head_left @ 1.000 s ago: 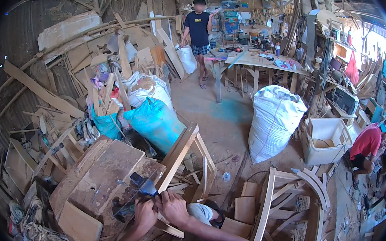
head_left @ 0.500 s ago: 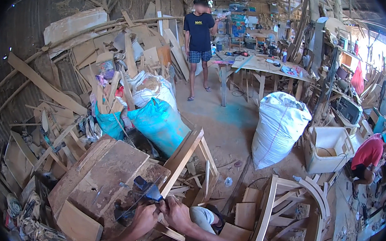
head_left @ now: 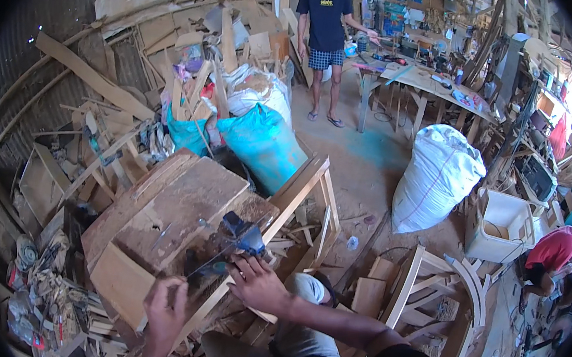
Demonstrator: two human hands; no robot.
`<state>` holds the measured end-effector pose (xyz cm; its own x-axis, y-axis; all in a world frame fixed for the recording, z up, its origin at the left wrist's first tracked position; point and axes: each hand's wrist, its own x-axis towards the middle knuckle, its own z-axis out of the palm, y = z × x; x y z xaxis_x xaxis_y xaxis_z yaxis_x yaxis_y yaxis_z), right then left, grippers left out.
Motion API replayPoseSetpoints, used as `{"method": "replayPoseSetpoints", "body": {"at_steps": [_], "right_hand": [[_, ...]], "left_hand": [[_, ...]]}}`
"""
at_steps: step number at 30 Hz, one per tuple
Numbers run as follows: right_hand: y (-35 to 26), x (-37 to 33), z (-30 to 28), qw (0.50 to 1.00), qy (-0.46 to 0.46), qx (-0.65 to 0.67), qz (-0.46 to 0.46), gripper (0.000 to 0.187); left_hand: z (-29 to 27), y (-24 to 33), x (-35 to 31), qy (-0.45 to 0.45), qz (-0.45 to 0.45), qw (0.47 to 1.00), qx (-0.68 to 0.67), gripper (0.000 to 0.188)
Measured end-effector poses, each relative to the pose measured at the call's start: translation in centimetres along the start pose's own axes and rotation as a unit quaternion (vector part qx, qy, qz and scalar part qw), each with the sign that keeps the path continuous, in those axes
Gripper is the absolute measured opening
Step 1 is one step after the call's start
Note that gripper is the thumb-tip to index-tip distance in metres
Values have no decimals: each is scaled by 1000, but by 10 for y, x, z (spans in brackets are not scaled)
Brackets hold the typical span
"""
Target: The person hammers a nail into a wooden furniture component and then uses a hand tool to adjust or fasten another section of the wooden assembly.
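A dark blue-and-black tool point(head_left: 245, 235), its exact kind unclear, sits at the right edge of a dusty brown wooden bench point(head_left: 185, 193). Down and left from it runs a thin metal rod point(head_left: 207, 266). My left hand point(head_left: 167, 305) is closed, thumb and fingertips pinched at the rod's lower end. Just below the tool, my right hand point(head_left: 256, 284) lies palm down with its fingers apart, reaching over the edge of a long wooden frame point(head_left: 293, 191). Its fingertips touch or nearly touch the tool.
Ahead stand a teal sack point(head_left: 262, 142) and a white sack point(head_left: 437, 179). A curved wooden frame point(head_left: 414, 277) lies at the right, near a white bin point(head_left: 502, 227). Scrap wood crowds the left. One person point(head_left: 325, 20) stands by a worktable point(head_left: 439, 90); another point(head_left: 553, 259) crouches far right.
My hands were together beside the tool. My left hand has moved left and down to the rod's end, while my right hand has loosened its closed fingers. The view has shifted.
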<state>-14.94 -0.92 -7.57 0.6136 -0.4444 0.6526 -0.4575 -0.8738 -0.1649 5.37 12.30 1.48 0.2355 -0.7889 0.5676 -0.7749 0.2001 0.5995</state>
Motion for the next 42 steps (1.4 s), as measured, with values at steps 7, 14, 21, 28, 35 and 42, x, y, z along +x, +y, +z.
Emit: {"method": "replayPoseSetpoints", "body": {"at_steps": [7,14,21,28,35,42], "right_hand": [[16,8,-13,999,11,38,-33,36],[152,12,-93,959,141,149,197,23],[268,3,-139,925,147,63,344,25],[255,19,-132,928,157,109,321,28],[302,47,-155,903,190,143,359,31],[420,81,-205,897,161,-102,399,40]], "left_hand": [[-26,-43,-50,89,-47,992,72,8],[-21,-91,-112,140,-86,968,188,15],[2,-143,-122,169,58,921,347,19],[-2,-128,-115,165,33,929,329,17],[-1,-117,-106,177,74,925,328,13],[0,-112,-106,150,45,934,322,11]]}}
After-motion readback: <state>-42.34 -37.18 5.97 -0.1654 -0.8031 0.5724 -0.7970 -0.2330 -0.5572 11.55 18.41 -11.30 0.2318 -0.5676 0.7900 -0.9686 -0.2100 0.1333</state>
